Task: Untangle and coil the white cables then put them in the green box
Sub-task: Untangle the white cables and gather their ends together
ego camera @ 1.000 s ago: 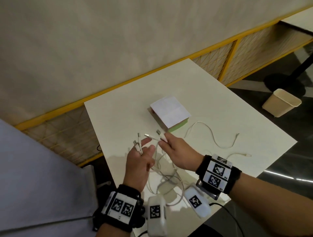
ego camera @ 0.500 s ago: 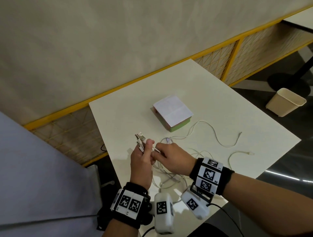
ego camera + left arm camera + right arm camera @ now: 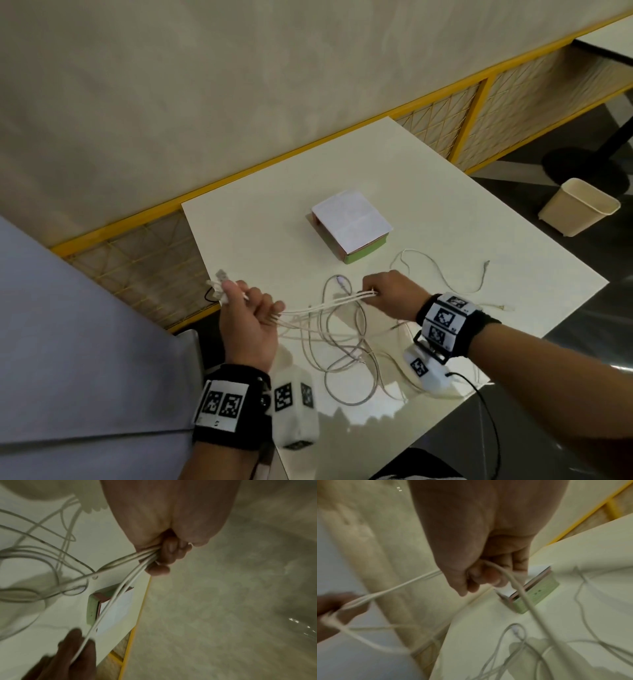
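Observation:
Several white cables (image 3: 329, 308) stretch between my two hands above the near part of the white table (image 3: 260, 240). My left hand (image 3: 248, 308) grips their plug ends (image 3: 219, 282) in a fist at the table's left edge. My right hand (image 3: 385, 294) grips the same strands about a hand's width to the right. Slack loops (image 3: 346, 359) lie tangled on the table below. The left wrist view shows the cables (image 3: 123, 585) leaving my curled fingers (image 3: 169, 553). In the right wrist view a cable (image 3: 518, 588) runs through my right fist. The green box (image 3: 352, 233), covered by white paper, sits behind the hands.
One cable end (image 3: 479, 277) trails off to the right of the box toward the table's right edge. A beige waste bin (image 3: 579, 205) stands on the floor at the right. A yellow-framed mesh panel (image 3: 442, 120) runs along the wall behind the table.
My hands have moved apart: the left pulled back to the left with the plug ends, the right slid rightward along the strands, drawing them taut between the fists.

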### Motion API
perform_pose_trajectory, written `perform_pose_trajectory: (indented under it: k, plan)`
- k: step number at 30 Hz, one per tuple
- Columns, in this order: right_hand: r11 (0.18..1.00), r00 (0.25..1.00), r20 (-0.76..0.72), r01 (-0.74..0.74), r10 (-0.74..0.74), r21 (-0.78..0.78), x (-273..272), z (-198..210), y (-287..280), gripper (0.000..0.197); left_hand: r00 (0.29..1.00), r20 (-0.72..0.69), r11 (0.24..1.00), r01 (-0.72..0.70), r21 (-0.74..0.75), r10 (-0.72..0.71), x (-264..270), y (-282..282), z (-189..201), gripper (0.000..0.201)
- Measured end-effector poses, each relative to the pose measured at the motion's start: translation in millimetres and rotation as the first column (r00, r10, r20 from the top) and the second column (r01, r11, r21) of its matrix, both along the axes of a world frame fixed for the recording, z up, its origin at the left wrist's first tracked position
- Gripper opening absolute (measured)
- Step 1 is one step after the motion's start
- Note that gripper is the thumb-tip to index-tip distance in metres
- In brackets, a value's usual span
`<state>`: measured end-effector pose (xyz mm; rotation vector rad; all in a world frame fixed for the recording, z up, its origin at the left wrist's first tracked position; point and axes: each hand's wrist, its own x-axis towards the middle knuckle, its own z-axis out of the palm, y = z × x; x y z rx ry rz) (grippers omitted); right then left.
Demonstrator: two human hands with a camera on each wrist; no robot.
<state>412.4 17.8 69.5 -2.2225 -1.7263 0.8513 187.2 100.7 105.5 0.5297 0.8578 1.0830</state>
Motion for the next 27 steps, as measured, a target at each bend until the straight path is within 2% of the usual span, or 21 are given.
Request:
perform_pose_trajectory:
  k: [4,8,10,13,18,21,24,27]
  plan:
    - [0.979,0.978,-0.047,0.202,-0.201,0.022,39.1,-2.7,-1.7,0.033,0.99,-0.025,0.99,-0.143,-0.02,0.142,-25.1,16.3,2.7,0.043]
    - [0.967,0.965,0.068,0.252,-0.253,0.022,58.7,-12.2,-2.7,0.04,0.979,-0.065,0.98,-0.197,-0.039,0.194,-39.4,28.0,-1.5,0.042]
    - [0.974,0.969,0.104,0.222,-0.226,0.047,55.1,-14.9,-0.8,0.04,0.97,-0.141,0.979,-0.203,-0.028,0.197,-36.6,28.3,-5.6,0.045]
    - [0.993,0.987,0.116,0.111,-0.114,0.033,45.0,-15.8,-0.5,0.028,0.953,-0.186,0.964,-0.255,-0.072,0.239,-38.8,31.4,-10.5,0.051]
    - [0.986,0.977,0.212,0.034,0.001,-0.162,66.5,-22.9,-24.8,0.032,0.96,-0.079,0.945,-0.279,-0.169,0.269,-67.5,38.5,-14.4,0.051]
    - [0.973,0.955,0.284,-0.024,0.091,-0.23,71.7,-35.7,-48.3,0.028,0.954,-0.052,0.931,-0.298,-0.213,0.294,-75.2,33.6,-21.8,0.057]
    - [0.968,0.921,0.375,-0.006,0.103,-0.253,79.2,-47.3,-60.3,0.028,0.936,-0.023,0.906,-0.345,-0.246,0.35,-84.7,29.9,-33.4,0.057]
    - [0.955,0.896,0.442,0.096,0.04,-0.281,101.0,-50.0,-66.6,0.022,0.909,-0.022,0.877,-0.408,-0.253,0.416,-105.9,33.7,-40.3,0.06]
